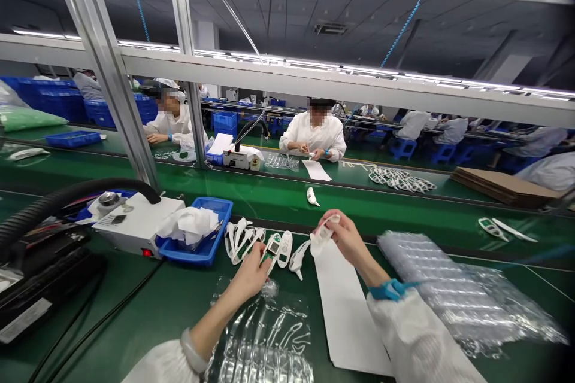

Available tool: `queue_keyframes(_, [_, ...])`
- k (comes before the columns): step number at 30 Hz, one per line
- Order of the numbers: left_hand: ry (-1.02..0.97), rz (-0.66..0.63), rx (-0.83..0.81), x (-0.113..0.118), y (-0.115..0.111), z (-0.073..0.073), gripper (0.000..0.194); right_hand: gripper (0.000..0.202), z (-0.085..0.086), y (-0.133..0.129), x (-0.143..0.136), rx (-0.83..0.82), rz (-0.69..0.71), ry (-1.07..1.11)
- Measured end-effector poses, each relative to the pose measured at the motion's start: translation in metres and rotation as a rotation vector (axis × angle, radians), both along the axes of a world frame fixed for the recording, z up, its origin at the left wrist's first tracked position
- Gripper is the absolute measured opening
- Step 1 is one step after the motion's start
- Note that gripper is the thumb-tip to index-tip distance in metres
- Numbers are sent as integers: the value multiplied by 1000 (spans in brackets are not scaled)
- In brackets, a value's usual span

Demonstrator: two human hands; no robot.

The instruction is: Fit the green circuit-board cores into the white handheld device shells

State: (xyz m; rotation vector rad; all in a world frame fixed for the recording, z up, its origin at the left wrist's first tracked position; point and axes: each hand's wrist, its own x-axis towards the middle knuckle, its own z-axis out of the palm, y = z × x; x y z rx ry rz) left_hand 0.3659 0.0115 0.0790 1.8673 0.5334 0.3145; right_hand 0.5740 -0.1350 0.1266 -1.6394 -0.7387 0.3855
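Note:
Pinched in my left hand is a white device housing with a green board and a small display showing. My right hand, raised over the top of a white paper sheet, grips a white plastic part. Between the hands lie a white oval shell with buttons and a white pointed piece. Several white housings are grouped just left of my left hand. Below that hand, a clear plastic blister tray rests on the green surface.
A blue bin with white cloth and a white machine box stand left. Stacked clear trays lie right. A white part is on the green belt. Across it sits a person. Metal frame posts rise at left.

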Motion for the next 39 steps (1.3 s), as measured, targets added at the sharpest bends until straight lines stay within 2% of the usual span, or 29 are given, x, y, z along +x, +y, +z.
queue_keyframes(4, [-97,-39,-294,-35,-33,13,26,20,-10,-14,-73,16,160,134])
queue_keyframes(6, [-134,-28,-356,-52,-51,14,35,17,-18,-18,-105,-7,231,156])
queue_keyframes(9, [-172,4,-374,-74,-71,9,43,17,-24,-25,-138,-40,309,45])
queue_keyframes(13, [-138,53,-265,-97,-85,3,39,15,-20,-34,-159,-62,345,-173])
queue_keyframes(17, [-99,95,-116,-108,-95,5,39,10,-18,-35,-165,-59,370,-238])
queue_keyframes(20, [-130,116,-45,-111,-101,5,39,13,-18,-37,-174,-56,356,-307])
queue_keyframes(22, [-144,109,-35,-113,-100,2,39,17,-16,-42,-187,-42,378,-407])
queue_keyframes(25, [-158,163,-136,-117,-87,-8,39,18,-12,-46,-203,-36,534,-547])
queue_keyframes(27, [-169,253,-237,-121,-76,-15,41,16,-12,-39,-200,-139,534,-537])
queue_keyframes(30, [-193,333,-364,-128,-66,-20,45,17,-25,-8,-171,-398,324,-463])
queue_keyframes(34, [-220,376,-510,-140,-72,-13,39,13,-52,36,-134,-525,273,-484])
queue_keyframes(36, [-246,386,-620,-148,-77,-5,37,11,-59,42,-130,-561,265,-510])
queue_keyframes(39, [-240,409,-767,-161,-83,2,42,16,-50,30,-133,-596,232,-529])
